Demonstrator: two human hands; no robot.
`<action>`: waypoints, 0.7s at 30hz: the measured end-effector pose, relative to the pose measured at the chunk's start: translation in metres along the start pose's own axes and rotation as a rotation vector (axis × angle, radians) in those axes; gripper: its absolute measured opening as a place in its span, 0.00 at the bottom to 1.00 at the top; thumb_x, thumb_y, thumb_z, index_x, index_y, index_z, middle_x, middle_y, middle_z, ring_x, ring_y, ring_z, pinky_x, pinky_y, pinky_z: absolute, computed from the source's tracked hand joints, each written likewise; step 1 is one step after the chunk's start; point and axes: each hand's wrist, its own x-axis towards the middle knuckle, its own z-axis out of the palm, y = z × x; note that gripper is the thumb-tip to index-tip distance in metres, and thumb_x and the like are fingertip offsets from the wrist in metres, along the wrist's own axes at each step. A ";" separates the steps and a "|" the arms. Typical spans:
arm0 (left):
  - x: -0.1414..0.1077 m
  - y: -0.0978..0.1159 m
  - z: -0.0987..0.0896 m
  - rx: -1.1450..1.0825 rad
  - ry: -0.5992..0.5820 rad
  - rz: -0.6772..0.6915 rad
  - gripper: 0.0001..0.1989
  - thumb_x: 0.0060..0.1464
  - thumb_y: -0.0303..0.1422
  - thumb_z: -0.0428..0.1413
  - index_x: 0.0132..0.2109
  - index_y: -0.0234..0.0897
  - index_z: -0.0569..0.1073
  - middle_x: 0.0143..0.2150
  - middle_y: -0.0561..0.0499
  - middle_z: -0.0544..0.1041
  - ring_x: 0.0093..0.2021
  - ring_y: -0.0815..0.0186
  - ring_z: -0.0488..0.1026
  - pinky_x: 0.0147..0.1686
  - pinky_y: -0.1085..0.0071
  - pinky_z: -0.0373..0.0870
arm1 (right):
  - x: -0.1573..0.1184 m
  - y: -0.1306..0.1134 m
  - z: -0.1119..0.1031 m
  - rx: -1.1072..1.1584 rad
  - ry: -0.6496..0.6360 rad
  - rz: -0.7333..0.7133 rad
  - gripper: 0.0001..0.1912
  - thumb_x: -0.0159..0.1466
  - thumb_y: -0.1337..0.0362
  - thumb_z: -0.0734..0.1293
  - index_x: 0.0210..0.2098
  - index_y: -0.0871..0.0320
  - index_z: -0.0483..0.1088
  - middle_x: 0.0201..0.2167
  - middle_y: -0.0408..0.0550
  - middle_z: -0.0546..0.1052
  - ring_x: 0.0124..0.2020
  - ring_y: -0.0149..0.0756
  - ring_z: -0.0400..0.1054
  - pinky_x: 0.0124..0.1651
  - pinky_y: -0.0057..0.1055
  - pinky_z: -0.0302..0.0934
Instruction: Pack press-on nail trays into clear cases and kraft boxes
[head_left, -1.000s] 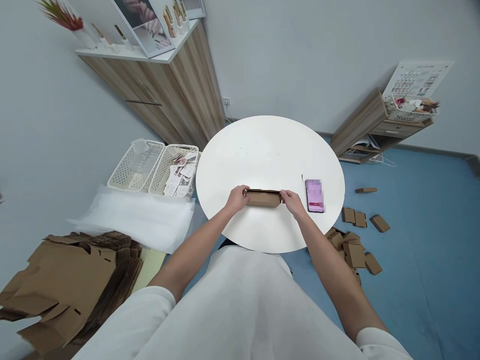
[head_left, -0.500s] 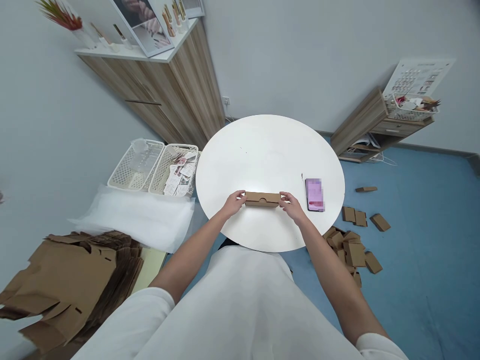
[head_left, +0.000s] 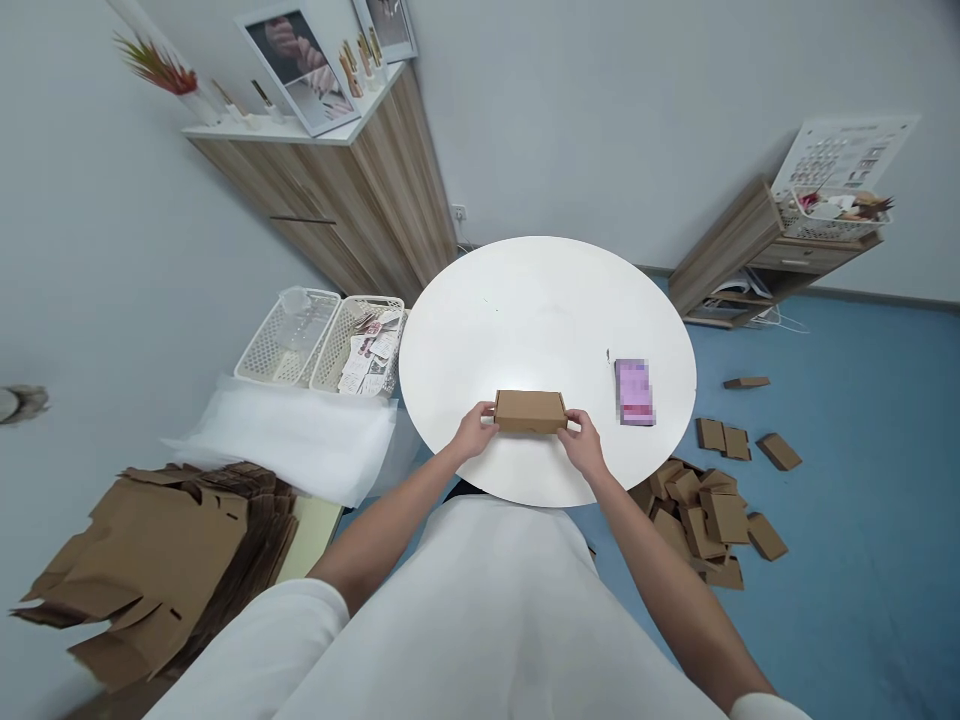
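A closed brown cardboard box (head_left: 530, 411) is held between my two hands over the near part of the round white table (head_left: 547, 300). At its left end, my left hand (head_left: 475, 430) grips with thumb and fingers. My right hand (head_left: 582, 440) pinches the opposite end the same way. The broad lid faces up toward me, and a narrow front side shows below it. Whether the underside touches the tabletop I cannot tell. To the right of the box lies a phone (head_left: 634, 392) with a pixelated purple screen.
Left of the table are two white baskets (head_left: 322, 345), one with printed cards, a translucent sheet (head_left: 300, 430) and stacked flat cardboard blanks (head_left: 165, 560). Folded boxes (head_left: 705, 515) are piled on the blue floor at right. A wooden cabinet (head_left: 390, 180) and a shelf unit (head_left: 750, 250) stand behind.
The box has tilted, so its broad lid now shows where mostly the front side did before. Both hands keep hold of its ends. The whole view has shifted slightly.
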 end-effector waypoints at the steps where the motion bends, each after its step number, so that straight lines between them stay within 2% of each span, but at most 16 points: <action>1: -0.004 -0.004 0.004 0.002 0.019 -0.004 0.20 0.47 0.26 0.53 0.49 0.39 0.63 0.48 0.45 0.68 0.36 0.69 0.72 0.39 0.68 0.68 | -0.006 0.006 0.003 0.021 0.008 0.013 0.17 0.51 0.61 0.61 0.41 0.54 0.61 0.47 0.50 0.68 0.40 0.38 0.69 0.35 0.31 0.61; 6: -0.013 -0.017 0.016 -0.042 0.081 -0.067 0.21 0.46 0.27 0.55 0.49 0.37 0.61 0.50 0.43 0.67 0.43 0.66 0.70 0.42 0.68 0.66 | -0.021 0.029 0.018 0.089 0.020 0.050 0.18 0.51 0.57 0.63 0.40 0.56 0.62 0.44 0.52 0.70 0.45 0.40 0.66 0.40 0.33 0.61; 11: -0.015 -0.021 0.016 0.139 0.087 -0.167 0.29 0.46 0.38 0.56 0.54 0.36 0.56 0.48 0.42 0.69 0.42 0.64 0.70 0.39 0.68 0.66 | -0.022 0.041 0.019 -0.005 -0.009 0.116 0.29 0.50 0.54 0.64 0.50 0.56 0.58 0.45 0.52 0.69 0.38 0.37 0.68 0.39 0.33 0.61; 14: -0.015 -0.020 0.015 0.299 0.057 -0.140 0.34 0.45 0.44 0.56 0.56 0.36 0.55 0.49 0.42 0.68 0.40 0.63 0.71 0.38 0.68 0.65 | -0.021 0.042 0.017 -0.129 -0.028 0.148 0.35 0.51 0.52 0.63 0.56 0.56 0.52 0.46 0.52 0.68 0.37 0.37 0.67 0.40 0.34 0.59; 17: -0.013 -0.019 0.015 0.385 -0.004 -0.086 0.34 0.43 0.44 0.57 0.55 0.36 0.57 0.48 0.43 0.69 0.42 0.60 0.69 0.37 0.68 0.64 | -0.019 0.038 0.019 -0.224 -0.034 0.121 0.34 0.52 0.53 0.62 0.56 0.55 0.53 0.45 0.51 0.68 0.42 0.40 0.65 0.42 0.35 0.57; 21: -0.010 -0.017 0.016 0.394 -0.060 -0.069 0.32 0.42 0.43 0.58 0.53 0.36 0.59 0.46 0.43 0.70 0.44 0.59 0.68 0.37 0.68 0.63 | -0.019 0.034 0.030 -0.283 -0.010 0.075 0.32 0.51 0.58 0.64 0.55 0.53 0.54 0.46 0.50 0.67 0.48 0.43 0.60 0.44 0.36 0.56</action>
